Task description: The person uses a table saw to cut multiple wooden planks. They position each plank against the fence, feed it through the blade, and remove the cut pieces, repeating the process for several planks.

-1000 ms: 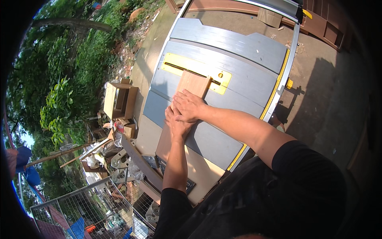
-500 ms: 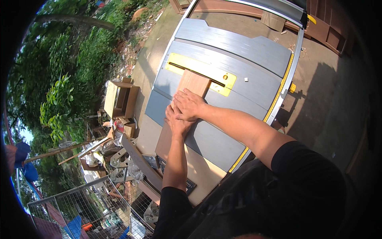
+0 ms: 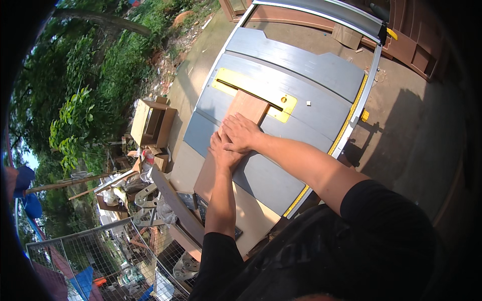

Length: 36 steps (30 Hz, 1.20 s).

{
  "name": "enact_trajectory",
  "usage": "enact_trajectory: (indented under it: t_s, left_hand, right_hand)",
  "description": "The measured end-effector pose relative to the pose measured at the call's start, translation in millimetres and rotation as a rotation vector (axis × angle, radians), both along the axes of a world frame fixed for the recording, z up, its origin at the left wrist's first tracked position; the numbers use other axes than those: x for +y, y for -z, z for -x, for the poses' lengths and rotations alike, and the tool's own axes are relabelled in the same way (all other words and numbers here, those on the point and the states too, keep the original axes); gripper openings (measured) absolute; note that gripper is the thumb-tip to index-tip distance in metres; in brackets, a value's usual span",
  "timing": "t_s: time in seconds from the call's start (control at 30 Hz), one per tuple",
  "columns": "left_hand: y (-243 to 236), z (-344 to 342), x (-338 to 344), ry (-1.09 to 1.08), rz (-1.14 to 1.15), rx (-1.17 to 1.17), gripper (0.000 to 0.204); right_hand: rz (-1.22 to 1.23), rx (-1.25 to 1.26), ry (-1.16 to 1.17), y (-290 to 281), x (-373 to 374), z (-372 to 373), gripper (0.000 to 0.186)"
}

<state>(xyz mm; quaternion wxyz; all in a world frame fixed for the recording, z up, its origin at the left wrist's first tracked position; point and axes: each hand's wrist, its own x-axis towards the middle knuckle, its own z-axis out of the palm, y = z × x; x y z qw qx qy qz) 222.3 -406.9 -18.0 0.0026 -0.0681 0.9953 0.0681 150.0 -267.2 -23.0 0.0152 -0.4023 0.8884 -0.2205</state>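
Currently I've got a wire mesh panel [image 3: 105,253] near left, greenery [image 3: 75,108] on the far side of it. Next, a box-shaped wooden cabinet [image 3: 139,121] stands left of the worktop [image 3: 301,143], with a scrap pile [image 3: 145,195] nearer.

Then my brown board [image 3: 246,104]: flat, slanting from near left toward far right across the grey worktop, far end along the slot of the yellow insert [image 3: 282,111].

My left hand [image 3: 224,151] is palm down on top of the board; my right hand [image 3: 242,132] is just right of it and slightly farther, its thumb overlapping the left. Fingers on both extended, laid close together on the upper face, not clamped round it. Can't tell where the left thumb sits.

Right of that, a small white offcut [image 3: 308,103] on the worktop, then a yellow-marked rail [image 3: 342,140] along the right edge, yellow knob [image 3: 365,116] beside it.
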Motion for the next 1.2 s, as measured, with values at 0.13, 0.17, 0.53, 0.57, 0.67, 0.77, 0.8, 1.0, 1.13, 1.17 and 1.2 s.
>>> enact_trajectory:
  t_s: [0.13,0.17,0.53,0.57,0.67,0.77,0.8,1.0,1.13,1.17,1.2]
  left_hand:
    - [1.0,-24.9,22.8,0.017,-0.001,0.011,0.118]
    - [0.9,-31.0,29.0,0.039,0.002,0.004,0.118]
    - [-7.5,-126.6,135.3,0.049,-0.07,-0.098,0.115]
    - [-6.5,-136.7,146.2,0.062,-0.065,-0.101,0.115]
    - [-12.1,-163.8,179.6,0.059,-0.073,-0.135,0.116]
    - [-16.3,-180.8,197.5,0.039,-0.066,-0.184,0.117]
    - [-17.1,-181.5,202.9,0.013,-0.065,-0.188,0.118]
    - [-43.0,-165.0,216.1,0.023,0.016,-0.348,0.126]
    - [-30.3,-165.9,208.0,0.059,0.037,-0.276,0.124]
    - [-30.1,-166.8,206.2,0.064,0.034,-0.266,0.123]
    - [-30.6,-167.3,205.4,0.069,0.033,-0.256,0.121]
  right_hand:
    - [0.017,0.012,0.008,4.2,20.1,-24.9,0.092]
    - [0.011,0.007,0.013,4.5,27.0,-31.2,0.092]
    - [0.128,0.055,0.044,11.5,132.8,-131.5,0.083]
    - [0.152,0.075,0.043,13.4,146.2,-141.4,0.08]
    - [0.357,-0.049,-0.032,6.6,200.2,-160.2,0.051]
    - [0.53,-0.112,0.226,-6.0,265.1,-159.3,0.018]
    - [0.518,-0.087,0.36,-8.3,283.6,-150.1,0.012]
    - [0.286,0.092,0.354,16.7,341.3,-9.2,0.021]
    - [0.166,0.21,-0.007,12.7,295.2,46.3,0.042]
    - [0.092,0.232,-0.085,17.1,294.1,47.9,0.041]
    - [0.021,0.256,-0.163,20.6,294.5,49.3,0.04]
